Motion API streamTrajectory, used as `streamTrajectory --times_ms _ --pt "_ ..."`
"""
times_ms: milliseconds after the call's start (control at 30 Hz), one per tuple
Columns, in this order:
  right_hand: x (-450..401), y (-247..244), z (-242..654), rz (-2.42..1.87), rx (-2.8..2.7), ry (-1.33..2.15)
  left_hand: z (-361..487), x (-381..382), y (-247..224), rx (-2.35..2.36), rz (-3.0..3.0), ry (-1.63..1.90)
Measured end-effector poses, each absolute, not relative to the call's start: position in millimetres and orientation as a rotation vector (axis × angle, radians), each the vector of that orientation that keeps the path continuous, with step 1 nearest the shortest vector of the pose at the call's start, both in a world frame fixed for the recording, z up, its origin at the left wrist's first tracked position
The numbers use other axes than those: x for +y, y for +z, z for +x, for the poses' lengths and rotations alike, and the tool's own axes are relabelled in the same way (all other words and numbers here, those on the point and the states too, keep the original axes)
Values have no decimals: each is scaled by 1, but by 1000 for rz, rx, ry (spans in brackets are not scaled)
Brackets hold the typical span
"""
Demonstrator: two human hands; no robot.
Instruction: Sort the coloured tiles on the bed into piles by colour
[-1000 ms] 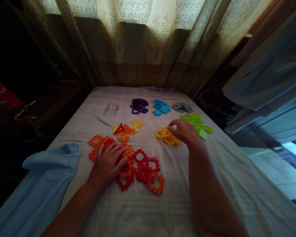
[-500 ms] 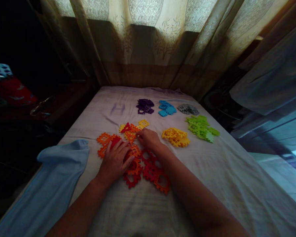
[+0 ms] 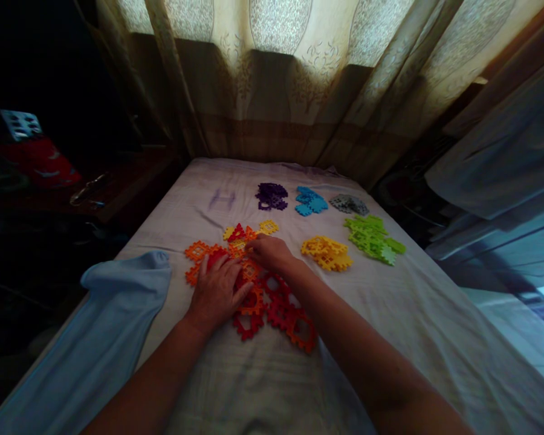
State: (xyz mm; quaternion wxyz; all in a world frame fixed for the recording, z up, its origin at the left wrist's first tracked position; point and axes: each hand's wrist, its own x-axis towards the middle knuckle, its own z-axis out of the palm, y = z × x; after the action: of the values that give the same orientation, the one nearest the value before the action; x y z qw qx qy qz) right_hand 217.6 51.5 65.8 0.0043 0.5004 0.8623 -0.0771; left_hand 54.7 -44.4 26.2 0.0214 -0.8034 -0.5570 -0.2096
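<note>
My left hand (image 3: 217, 295) lies with its fingers spread over a mixed pile of flat, notched plastic building pieces, several red (image 3: 248, 326) and several orange (image 3: 197, 249). Its fingertips rest on a red piece (image 3: 216, 258). My right hand (image 3: 271, 251) has its fingers drawn together at the far edge of this pile, among orange and yellow pieces. What sits between those fingertips is too small to make out. Just beyond them are a pointed red piece (image 3: 239, 232) and a light yellow piece (image 3: 268, 227). My right forearm partly covers the red pieces on the near side.
Sorted heaps of similar pieces lie on the bedsheet (image 3: 399, 338): purple (image 3: 272, 197), blue (image 3: 310, 201), grey (image 3: 349, 204), green (image 3: 374, 239) and yellow-orange (image 3: 327, 254). A light blue cloth (image 3: 122, 302) hangs over the left edge. Curtains (image 3: 272, 103) close off the far side.
The camera view has shifted slightly, so everything sits a little further right. My right fingers have moved a little toward my left hand, which stays spread on the pile.
</note>
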Motion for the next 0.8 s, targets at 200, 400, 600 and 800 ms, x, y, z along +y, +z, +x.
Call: streamTrajectory --times_ms 200,400,600,800 --pt "54 61 215 1383 2743 -29 58 -47 36 -1764 -2420 -609" --pt "53 58 221 1416 2772 -49 56 -48 38 -1801 -2396 -527" --pt "53 61 242 1550 2846 -171 55 -47 33 -1799 -2384 -564" --pt "53 79 286 1767 2839 -136 54 -47 33 -1806 -2395 -574"
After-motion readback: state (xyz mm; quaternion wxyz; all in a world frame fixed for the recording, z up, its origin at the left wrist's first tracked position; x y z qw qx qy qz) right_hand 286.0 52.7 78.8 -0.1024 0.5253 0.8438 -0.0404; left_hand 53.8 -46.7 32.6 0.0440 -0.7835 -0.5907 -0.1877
